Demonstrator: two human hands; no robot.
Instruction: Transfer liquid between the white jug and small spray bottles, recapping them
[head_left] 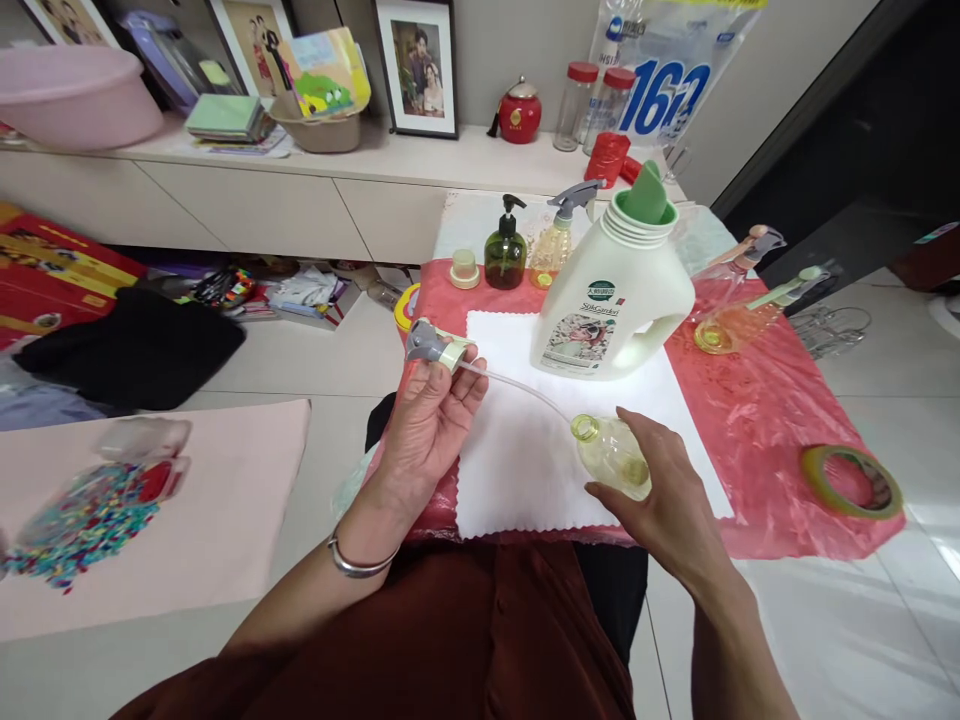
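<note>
A red plastic sheet (780, 420) covers the low table, a white scallop-edged cloth (517, 450) laid over it; on the cloth stands a big white detergent jug (611, 300), cap off, green spout showing; before it the right hand (667, 490) grips a small clear yellowish bottle (611, 455), tilted, neck open; the left hand (431, 420) pinches the grey spray head (435, 345), its thin tube (517, 385) reaching toward the neck, apparently not yet inside; screwing on seems left to do.
</note>
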